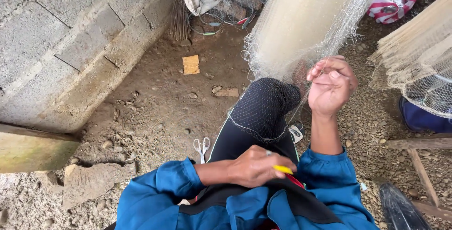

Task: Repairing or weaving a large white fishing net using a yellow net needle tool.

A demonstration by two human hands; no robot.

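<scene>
Over the raised knee, at twelve o'clock: pale fishing net [301,23] hanging, one strand pinched in right hand [331,86]; left hand [256,166] at six o'clock closed around yellow netting needle [283,169]; mending apparently midway, scissors [202,147] unused on ground

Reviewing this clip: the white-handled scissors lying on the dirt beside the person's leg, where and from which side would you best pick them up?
Probably by the handle loops. The scissors lie flat on the ground, loops toward the top of the picture, blades pointing back toward the person. The left hand, nearest, already holds a yellow tool. Coming from above at the loops keeps fingers off the blades.
</scene>
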